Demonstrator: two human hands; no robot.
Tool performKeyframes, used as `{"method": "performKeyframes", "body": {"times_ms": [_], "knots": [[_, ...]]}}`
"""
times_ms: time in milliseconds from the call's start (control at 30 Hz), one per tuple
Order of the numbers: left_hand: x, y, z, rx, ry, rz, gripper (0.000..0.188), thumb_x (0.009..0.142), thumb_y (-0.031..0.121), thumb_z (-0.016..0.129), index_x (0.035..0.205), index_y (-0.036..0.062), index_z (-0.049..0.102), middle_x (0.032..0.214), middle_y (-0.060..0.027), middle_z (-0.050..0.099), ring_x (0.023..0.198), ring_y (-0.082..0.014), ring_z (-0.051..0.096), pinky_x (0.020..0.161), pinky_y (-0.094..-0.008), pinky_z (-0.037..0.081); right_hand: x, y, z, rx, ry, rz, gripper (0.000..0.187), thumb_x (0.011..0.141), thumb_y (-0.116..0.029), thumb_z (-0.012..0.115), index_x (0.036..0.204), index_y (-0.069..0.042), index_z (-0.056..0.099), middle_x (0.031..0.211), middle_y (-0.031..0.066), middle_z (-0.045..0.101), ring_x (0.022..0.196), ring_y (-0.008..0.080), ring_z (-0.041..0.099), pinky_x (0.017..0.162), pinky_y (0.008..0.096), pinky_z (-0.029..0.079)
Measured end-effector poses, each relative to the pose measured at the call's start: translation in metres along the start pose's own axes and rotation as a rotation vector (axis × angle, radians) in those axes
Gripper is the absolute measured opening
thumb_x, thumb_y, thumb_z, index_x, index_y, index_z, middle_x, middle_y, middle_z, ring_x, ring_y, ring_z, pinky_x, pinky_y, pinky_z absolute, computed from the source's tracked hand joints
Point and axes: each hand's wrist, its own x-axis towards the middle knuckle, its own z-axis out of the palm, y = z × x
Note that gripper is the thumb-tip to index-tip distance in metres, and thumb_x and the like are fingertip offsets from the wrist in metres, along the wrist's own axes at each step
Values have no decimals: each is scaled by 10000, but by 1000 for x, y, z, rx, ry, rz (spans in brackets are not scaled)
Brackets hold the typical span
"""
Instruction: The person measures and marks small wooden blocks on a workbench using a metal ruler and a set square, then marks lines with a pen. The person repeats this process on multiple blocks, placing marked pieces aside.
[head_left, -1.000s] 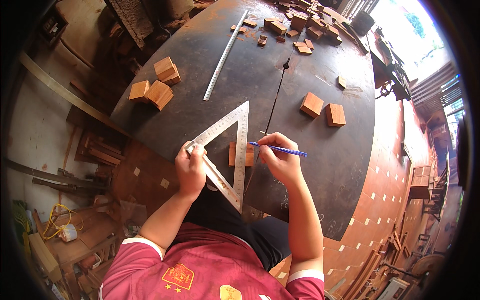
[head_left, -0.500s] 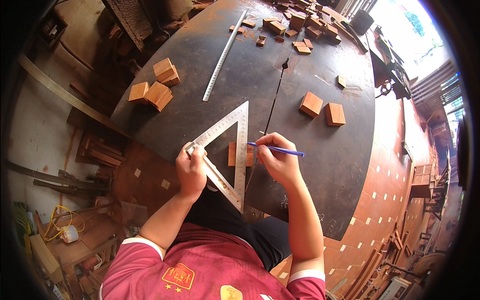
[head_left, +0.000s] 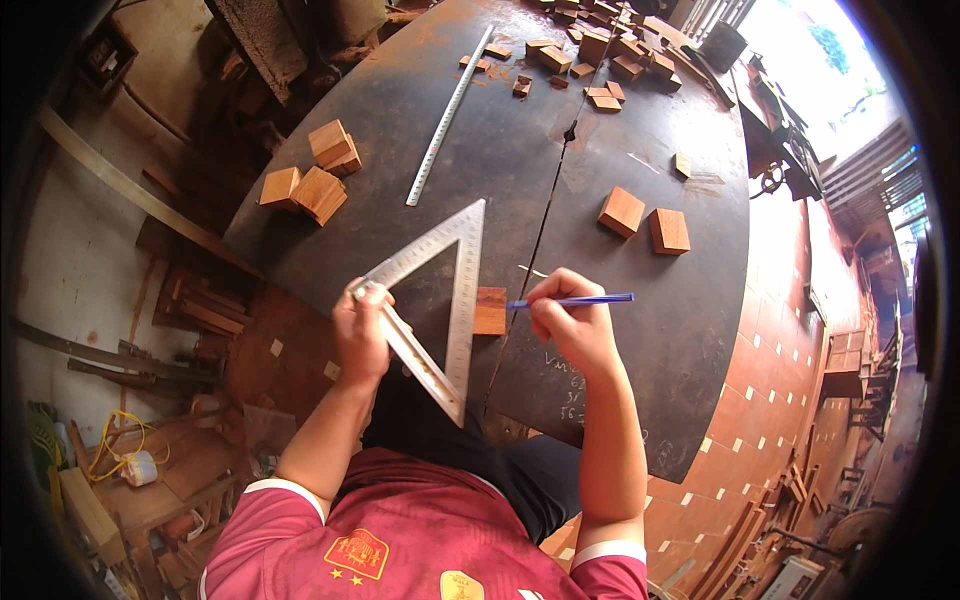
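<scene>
My left hand (head_left: pixel 361 328) grips the corner of a metal triangular set square (head_left: pixel 465 300) with measuring marks. The square's long upright edge lies beside a small reddish wood block (head_left: pixel 490 311) on the dark table, covering part of the block's left side or just meeting it; I cannot tell which. A blue pen (head_left: pixel 590 299) is pinched in my right hand (head_left: pixel 572 318), just right of the block. The pen's tip points left, close to the block's right edge.
Several wood blocks (head_left: pixel 319 193) are stacked at the table's left. Two more blocks (head_left: pixel 622 211) sit to the right. A long steel ruler (head_left: pixel 450 115) lies beyond the square. Offcuts (head_left: pixel 594 48) crowd the far end, and a gap (head_left: pixel 548 215) runs along the table (head_left: pixel 660 330).
The set square has moved left with my left hand, uncovering more of the block. My right hand has drawn the pen away to the right.
</scene>
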Motion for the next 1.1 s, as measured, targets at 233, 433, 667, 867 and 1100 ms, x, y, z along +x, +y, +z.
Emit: {"method": "performKeyframes", "body": {"times_ms": [233, 433, 667, 867, 1100], "knots": [[46, 19, -44, 142, -47, 66, 284, 1052, 257, 532, 886, 32, 581, 629, -35, 582, 420, -111, 522, 379, -266, 397, 9, 10, 12, -169, 317, -231, 149, 1047, -134, 615, 1050, 8, 659, 793, 81, 709, 702, 96, 660, 655, 258, 539], [58, 34, -49, 490, -148, 54, 373, 1025, 317, 657, 871, -21, 633, 663, -37, 622, 471, -100, 571, 420, -258, 465, 5, 3, 8, -678, 26, -482, 473, 777, -226, 886, 1156, -55, 661, 957, 142, 703, 878, 340, 662, 806, 411, 543], [50, 55, -43, 801, 54, 113, 649, 953, 501, 721, 1194, -95, 633, 802, -179, 745, 656, -189, 732, 552, -283, 564, 2, 4, 8, -728, -116, -526, 596, 702, -191, 924, 1214, -56, 649, 1080, 136, 716, 1008, 340, 676, 901, 409, 539], [12, 70, -29, 909, 34, 269, 536, 883, 378, 811, 1214, -14, 656, 1002, -185, 750, 857, -289, 762, 773, -404, 594, 5, 5, 9, -219, -39, -185, 484, 829, -145, 874, 1214, 26, 635, 1021, 134, 750, 908, 177, 726, 809, 322, 580], [-29, 73, 15, 614, -630, 197, 677, 851, 306, 869, 1392, 24, 577, 1287, -143, 678, 1182, -241, 662, 993, -385, 533, 4, 5, -6, 174, -245, -93, 471, 865, -181, 862, 1215, 40, 638, 1065, 143, 745, 984, 193, 713, 856, 335, 583]]}}
